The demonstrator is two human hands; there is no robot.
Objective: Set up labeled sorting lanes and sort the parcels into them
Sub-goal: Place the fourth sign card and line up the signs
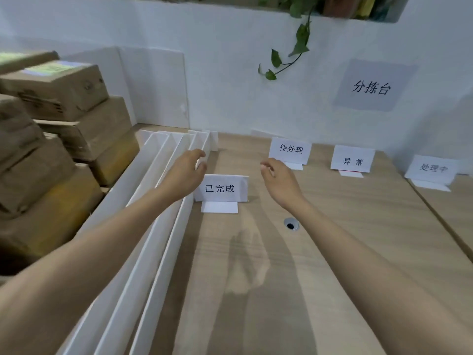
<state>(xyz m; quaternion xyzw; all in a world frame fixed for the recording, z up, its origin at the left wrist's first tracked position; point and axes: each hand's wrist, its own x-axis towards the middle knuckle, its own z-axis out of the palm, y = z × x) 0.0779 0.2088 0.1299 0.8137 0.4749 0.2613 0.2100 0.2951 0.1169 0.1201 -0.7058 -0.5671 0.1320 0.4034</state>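
Observation:
Several long white divider boards (163, 201) stand on edge side by side along the left of the wooden table (345, 239). My left hand (186, 172) hovers over their far part, fingers loosely curled and holding nothing. My right hand (277, 180) hangs over the table, fingers relaxed, just in front of the 待处理 label card (290, 149). Between my hands stands the 已完成 label card (221, 188). Further right stand the 异常 label card (352, 160) and the 处理中 label card (432, 168). Stacked cardboard parcels (51, 129) fill the left side.
A white panel (153, 85) leans against the back wall. A sign 分拣台 (371, 87) is stuck on the wall, with a vine (294, 52) hanging beside it. A small cable hole (291, 224) sits in the tabletop. A seam runs down the table at the right.

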